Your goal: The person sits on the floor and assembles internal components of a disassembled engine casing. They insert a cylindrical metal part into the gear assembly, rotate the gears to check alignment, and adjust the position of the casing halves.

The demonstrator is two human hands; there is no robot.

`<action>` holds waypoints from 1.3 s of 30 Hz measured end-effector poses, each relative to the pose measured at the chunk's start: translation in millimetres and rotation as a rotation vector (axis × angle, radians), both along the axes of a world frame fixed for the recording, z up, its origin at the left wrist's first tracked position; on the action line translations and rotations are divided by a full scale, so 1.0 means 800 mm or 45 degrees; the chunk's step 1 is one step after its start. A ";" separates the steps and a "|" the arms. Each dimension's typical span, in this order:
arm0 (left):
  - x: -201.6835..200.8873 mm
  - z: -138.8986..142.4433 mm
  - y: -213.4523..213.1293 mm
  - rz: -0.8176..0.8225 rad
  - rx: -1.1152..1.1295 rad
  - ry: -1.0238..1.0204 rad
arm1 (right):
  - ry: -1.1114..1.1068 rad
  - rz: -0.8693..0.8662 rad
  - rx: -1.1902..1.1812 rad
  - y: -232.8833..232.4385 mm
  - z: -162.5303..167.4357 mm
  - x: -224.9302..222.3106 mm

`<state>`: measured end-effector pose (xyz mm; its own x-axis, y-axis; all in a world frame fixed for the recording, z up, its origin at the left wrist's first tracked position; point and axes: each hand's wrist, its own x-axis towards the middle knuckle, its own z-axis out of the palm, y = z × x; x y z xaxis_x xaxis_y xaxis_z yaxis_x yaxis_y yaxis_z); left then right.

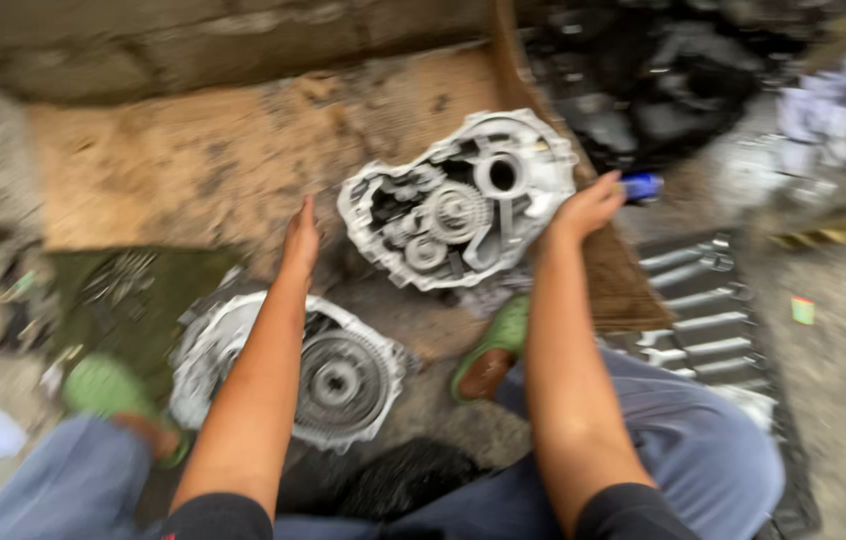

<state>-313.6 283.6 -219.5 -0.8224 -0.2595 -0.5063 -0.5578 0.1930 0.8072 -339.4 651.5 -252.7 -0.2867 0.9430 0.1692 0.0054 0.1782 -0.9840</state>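
Both hands reach toward the open gearbox casing (458,200) between them, left hand (300,240) flat and empty, right hand (590,207) loosely curled on its rim.

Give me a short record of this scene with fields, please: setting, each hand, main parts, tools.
setting: ground with a brown board
left hand: open, reaching beside the gear housing, apart from it
right hand: at the housing's right edge; contact blurred
other part: round clutch cover, between the knees
tools: row of wrenches, at right
footwear: green sandals
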 end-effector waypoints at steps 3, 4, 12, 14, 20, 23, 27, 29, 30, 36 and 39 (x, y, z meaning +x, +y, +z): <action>0.054 0.005 -0.112 0.001 -0.284 0.249 | 0.349 0.219 0.059 -0.038 0.025 -0.008; 0.073 0.016 -0.153 0.024 -0.146 0.155 | 0.495 0.328 0.221 -0.058 0.039 -0.008; 0.257 0.181 -0.413 0.129 -0.249 0.348 | 0.805 1.130 0.293 -0.324 0.160 0.082; 0.284 0.202 -0.426 0.163 -0.226 0.425 | 0.623 1.429 0.274 -0.389 0.159 0.106; 0.344 0.241 -0.431 -0.025 -0.575 0.549 | -0.112 2.300 -0.008 -0.559 0.073 0.177; 0.347 0.278 -0.440 -0.088 -0.440 0.905 | -0.962 2.093 0.058 -0.605 0.039 0.216; 0.353 0.314 -0.433 0.012 -0.498 0.945 | -0.804 2.026 -1.124 -0.636 0.017 0.249; 0.345 0.325 -0.426 0.027 -0.503 0.953 | -0.939 1.877 -1.118 -0.643 0.017 0.254; 0.343 0.330 -0.422 0.014 -0.483 0.953 | -0.880 1.918 -1.083 -0.645 0.019 0.257; 0.343 0.348 -0.403 0.007 -0.506 0.999 | -0.702 1.952 -0.925 -0.645 0.018 0.265; 0.343 0.347 -0.402 -0.030 -0.529 1.046 | -0.606 2.036 -0.849 -0.643 0.015 0.270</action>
